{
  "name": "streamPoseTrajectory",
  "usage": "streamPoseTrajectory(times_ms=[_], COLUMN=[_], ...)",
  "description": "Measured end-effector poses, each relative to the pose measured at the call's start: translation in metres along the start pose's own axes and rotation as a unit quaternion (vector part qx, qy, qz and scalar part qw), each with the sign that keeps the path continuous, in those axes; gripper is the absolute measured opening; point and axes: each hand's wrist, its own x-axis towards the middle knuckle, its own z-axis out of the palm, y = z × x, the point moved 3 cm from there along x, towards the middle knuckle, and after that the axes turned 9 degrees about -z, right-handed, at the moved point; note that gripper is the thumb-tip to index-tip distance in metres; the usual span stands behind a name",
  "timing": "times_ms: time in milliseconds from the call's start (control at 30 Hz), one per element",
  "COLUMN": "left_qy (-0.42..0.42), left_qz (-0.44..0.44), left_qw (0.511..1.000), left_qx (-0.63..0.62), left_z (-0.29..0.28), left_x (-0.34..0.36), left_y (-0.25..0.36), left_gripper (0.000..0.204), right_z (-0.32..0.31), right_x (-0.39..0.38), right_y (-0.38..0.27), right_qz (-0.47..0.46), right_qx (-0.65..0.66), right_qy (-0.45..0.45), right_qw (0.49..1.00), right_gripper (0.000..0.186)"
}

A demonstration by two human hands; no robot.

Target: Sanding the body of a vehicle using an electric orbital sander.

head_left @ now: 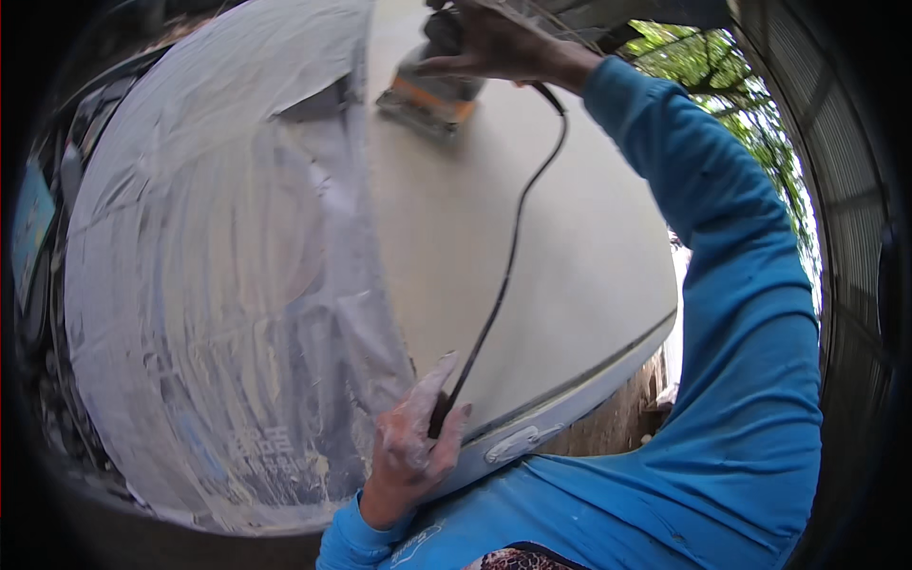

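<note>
My right hand (499, 43) is closed over the top of a black, grey and orange electric sander (432, 100), whose flat pad rests on a pale cream-painted car panel (541, 247). The pad area looks slightly blurred. From the sander a black power cord (514, 242) curves down across the panel to my left hand (415, 446). That hand is dusted white and closed round a thicker black part of the cord, with its index finger pointing up. It stays low, beside the panel's near edge.
Dusty plastic masking sheet (218, 256) covers the left side of the car, with a torn flap (323, 100) near the sander. A trim strip with an oval emblem (513, 445) runs along the near edge. A corrugated wall (855, 190) and green foliage (698, 57) stand at right.
</note>
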Motion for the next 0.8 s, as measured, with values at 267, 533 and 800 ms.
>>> streamPoseTrajectory(times_ms=[267, 533, 800], left_qy=[-0.002, -0.037, -0.022], left_qz=[0.018, -0.013, 0.094], left_qw=[1.000, 0.997, 0.995], left_qx=[0.014, 0.070, -0.009], left_z=[0.010, 0.015, 0.019], left_x=[0.004, 0.005, 0.034], left_y=[0.006, 0.013, 0.014], left_gripper=[0.042, 0.043, 0.051], right_z=[-0.006, 0.002, 0.002], right_x=[-0.065, -0.105, -0.026], right_y=[-0.036, -0.061, -0.010], right_qz=[-0.069, -0.168, -0.202], right_qx=[0.051, -0.017, -0.094], right_qy=[0.108, 0.131, 0.129], right_qw=[0.990, 0.977, 0.966], right_gripper=[0.042, 0.060, 0.057])
